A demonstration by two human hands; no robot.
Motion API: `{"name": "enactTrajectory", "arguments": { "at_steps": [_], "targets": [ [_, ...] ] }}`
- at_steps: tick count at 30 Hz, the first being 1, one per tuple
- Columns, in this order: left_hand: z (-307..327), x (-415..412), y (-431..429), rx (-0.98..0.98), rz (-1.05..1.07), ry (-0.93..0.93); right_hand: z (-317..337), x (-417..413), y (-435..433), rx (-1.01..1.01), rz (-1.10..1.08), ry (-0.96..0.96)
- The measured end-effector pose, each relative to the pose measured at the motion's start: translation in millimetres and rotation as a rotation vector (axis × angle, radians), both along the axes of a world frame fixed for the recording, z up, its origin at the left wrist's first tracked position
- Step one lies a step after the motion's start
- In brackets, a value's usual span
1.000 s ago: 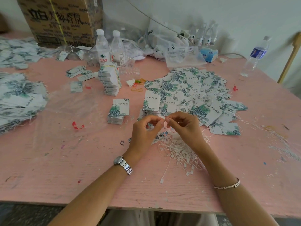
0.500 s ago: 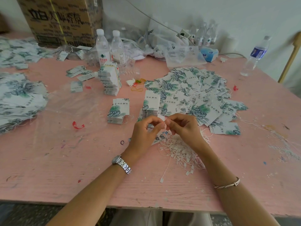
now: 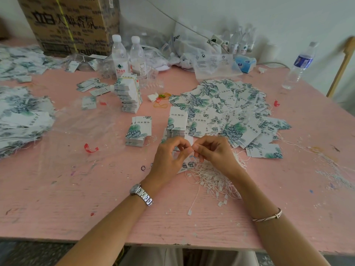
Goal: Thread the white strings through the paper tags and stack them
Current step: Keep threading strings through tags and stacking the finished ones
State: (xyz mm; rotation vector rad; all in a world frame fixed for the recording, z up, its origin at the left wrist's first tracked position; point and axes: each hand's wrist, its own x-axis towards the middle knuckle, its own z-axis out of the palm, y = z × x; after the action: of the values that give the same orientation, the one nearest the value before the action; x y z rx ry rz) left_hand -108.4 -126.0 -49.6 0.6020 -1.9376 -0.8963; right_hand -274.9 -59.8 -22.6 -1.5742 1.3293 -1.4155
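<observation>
One left hand [image 3: 169, 157], one right hand [image 3: 216, 150], one cardboard box [image 3: 71, 24], three neat tag stacks [image 3: 129, 96], one wristwatch [image 3: 141, 194], one bracelet [image 3: 268, 217]

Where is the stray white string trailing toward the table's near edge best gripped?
Probably at the stray string's flat end tab, pinched from above on the near side. That end lies alone on the bare table, apart from the tangled string pile, so fingers can close on it without catching others.

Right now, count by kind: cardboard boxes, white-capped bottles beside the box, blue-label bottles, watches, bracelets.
Cardboard box: 1
White-capped bottles: 2
Blue-label bottle: 1
Watch: 1
Bracelet: 1
Total: 6
</observation>
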Motion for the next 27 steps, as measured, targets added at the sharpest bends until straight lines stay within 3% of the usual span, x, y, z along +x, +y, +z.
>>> {"name": "enactTrajectory", "arguments": {
  "at_steps": [7, 14, 20, 27],
  "targets": [
    [2.4, -1.7, 1.4, -0.030, 0.048, -0.010, -0.3, -2.3, -0.7, 0.026, 0.003, -0.009],
    [6.3, 0.9, 2.2, -0.063, 0.171, -0.040, -0.8, -3.4, -1.8, 0.089, 0.031, -0.193],
    [4.8, 5.3, 0.1, -0.365, 0.203, -0.283, 0.8, -6.3, -2.0, 0.128, 0.055, -0.314],
    [6.9, 5.5, 2.6, -0.327, 0.220, -0.147, 1.7, -7.0, -1.2, 0.142, 0.055, -0.331]
  ]
}}
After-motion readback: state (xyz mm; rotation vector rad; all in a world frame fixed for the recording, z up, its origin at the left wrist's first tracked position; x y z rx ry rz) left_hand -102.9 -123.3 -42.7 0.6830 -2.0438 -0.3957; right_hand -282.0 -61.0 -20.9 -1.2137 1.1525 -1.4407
